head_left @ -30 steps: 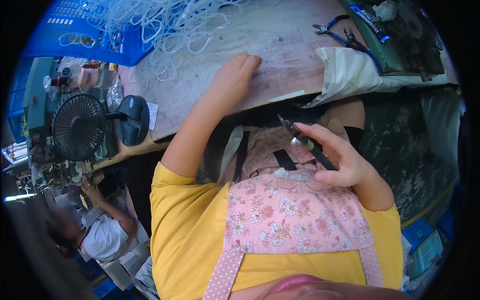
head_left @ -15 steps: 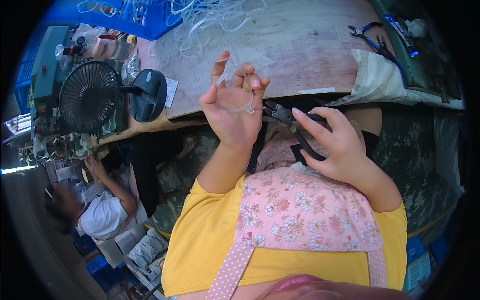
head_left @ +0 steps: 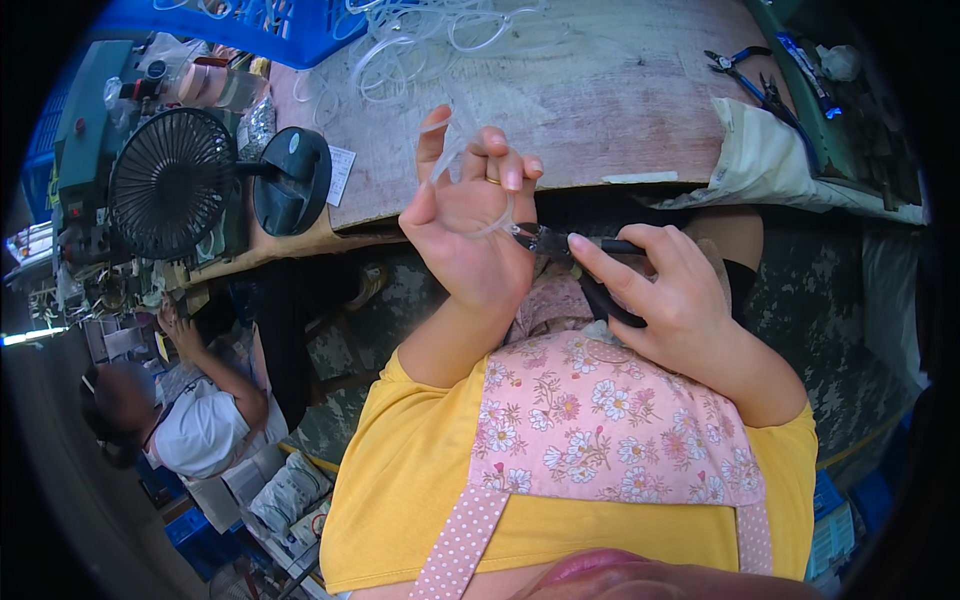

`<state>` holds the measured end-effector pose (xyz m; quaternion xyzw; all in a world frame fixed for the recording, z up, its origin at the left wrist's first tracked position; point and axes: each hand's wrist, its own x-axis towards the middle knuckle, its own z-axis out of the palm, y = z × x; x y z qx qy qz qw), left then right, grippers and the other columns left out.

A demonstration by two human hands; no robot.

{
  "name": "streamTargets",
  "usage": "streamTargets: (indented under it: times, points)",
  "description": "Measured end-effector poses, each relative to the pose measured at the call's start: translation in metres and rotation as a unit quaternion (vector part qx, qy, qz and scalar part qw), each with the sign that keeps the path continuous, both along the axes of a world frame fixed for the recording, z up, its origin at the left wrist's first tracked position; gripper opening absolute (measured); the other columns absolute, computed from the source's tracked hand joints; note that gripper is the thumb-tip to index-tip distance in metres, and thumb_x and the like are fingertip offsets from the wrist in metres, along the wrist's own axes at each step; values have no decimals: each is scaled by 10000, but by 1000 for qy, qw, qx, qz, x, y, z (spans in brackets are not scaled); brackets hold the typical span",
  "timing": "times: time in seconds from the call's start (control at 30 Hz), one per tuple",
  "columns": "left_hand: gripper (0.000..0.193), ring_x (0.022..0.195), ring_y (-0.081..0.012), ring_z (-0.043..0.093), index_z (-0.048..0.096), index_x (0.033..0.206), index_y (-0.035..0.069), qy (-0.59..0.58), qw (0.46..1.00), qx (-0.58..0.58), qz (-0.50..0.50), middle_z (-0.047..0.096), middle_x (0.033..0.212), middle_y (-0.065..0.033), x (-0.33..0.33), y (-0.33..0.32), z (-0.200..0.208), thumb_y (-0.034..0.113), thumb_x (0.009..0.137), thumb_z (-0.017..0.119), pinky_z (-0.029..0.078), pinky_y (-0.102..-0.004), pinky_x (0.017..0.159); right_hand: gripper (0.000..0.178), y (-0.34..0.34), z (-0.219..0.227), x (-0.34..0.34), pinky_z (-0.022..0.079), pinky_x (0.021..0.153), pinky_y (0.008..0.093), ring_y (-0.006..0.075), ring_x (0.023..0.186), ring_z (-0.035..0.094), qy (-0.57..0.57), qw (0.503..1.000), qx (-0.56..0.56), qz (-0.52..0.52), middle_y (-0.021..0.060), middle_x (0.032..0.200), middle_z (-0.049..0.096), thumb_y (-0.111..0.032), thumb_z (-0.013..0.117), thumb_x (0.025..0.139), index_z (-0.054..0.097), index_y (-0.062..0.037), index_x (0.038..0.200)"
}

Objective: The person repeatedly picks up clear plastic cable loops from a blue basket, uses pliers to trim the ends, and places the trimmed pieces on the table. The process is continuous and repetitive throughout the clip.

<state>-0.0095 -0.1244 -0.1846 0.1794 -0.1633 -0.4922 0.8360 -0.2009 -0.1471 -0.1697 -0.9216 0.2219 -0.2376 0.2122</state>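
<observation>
My left hand (head_left: 475, 215) is raised palm up before the table edge, its fingers curled around a clear plastic ring (head_left: 492, 231). Part of that ring passes behind the fingers. In my right hand (head_left: 675, 285) I grip dark-handled cutting pliers (head_left: 545, 240), their jaws pointing left. The tips of the jaws are at a small nub on the ring, beside my left palm. Whether the jaws are closed on the nub is too small to tell.
Many loose clear rings (head_left: 385, 70) lie on the wooden table (head_left: 600, 110) by a blue basket (head_left: 300, 45). A black fan (head_left: 175, 180) stands left. Blue-handled pliers (head_left: 735, 60) and a white bag (head_left: 755, 155) lie right. A co-worker (head_left: 205, 420) sits at the left.
The pliers in my right hand have moved slightly left and down, their jaws reaching the ring's nub. My left hand has turned a little with the ring.
</observation>
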Motion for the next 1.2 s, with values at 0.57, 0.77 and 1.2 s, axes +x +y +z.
streamTargets:
  times: [0.57,0.77,1.2]
  points:
    - [536,739,-184,487,367,1348,110,-13,998,16,-60,515,1001,-129,-2,3,7,381,887,405,438,-402,858,772,-4,-7,-5,483,706,378,294,834,556,-4,1000,1,9,140,995,516,-44,779,581,564,-200,1305]
    - [525,773,-194,511,393,1335,93,10,980,72,-185,515,977,-134,7,1,13,372,891,399,426,-431,964,757,-14,-10,-12,489,707,353,282,841,551,14,999,-43,28,120,976,508,-53,790,607,560,-205,1312]
    - [559,981,-291,584,372,1356,35,-19,968,76,-240,538,1107,-214,11,-1,-1,339,895,458,373,-472,1072,685,-14,-7,-11,456,755,392,295,869,536,-10,999,-2,37,139,1048,519,-113,770,600,603,-174,1262]
